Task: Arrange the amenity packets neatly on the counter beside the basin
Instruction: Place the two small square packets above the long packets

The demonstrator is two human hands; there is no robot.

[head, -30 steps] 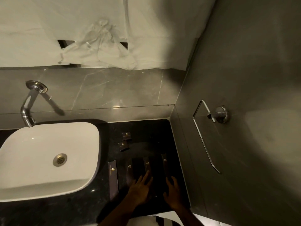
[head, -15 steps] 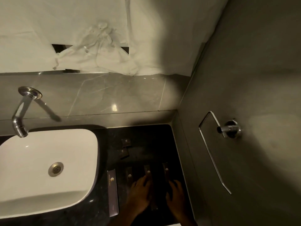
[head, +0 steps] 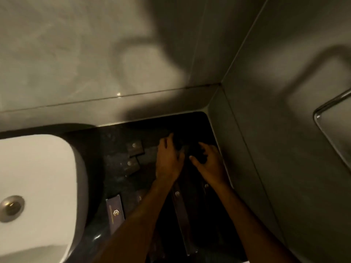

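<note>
On the black counter (head: 114,133) to the right of the white basin (head: 38,177) lie dark amenity packets with small gold logos. Two small square packets (head: 135,147) (head: 131,164) sit near the basin's far corner. A long packet (head: 115,211) lies beside the basin, and another long packet (head: 180,211) lies between my forearms. A third long one (head: 206,186) shows partly under my right wrist. My left hand (head: 169,160) and my right hand (head: 209,162) are close together at the dark back of the counter. Whether they hold anything is lost in shadow.
The grey tiled wall runs behind the counter and a grey side wall closes it on the right. A chrome towel ring (head: 332,130) sticks out from that side wall. The basin drain (head: 11,207) is at the left edge.
Both hands have moved from the near ends of the long packets to the back of the counter, past the small square packets. The view has dropped and closed in; the tap is out of sight.
</note>
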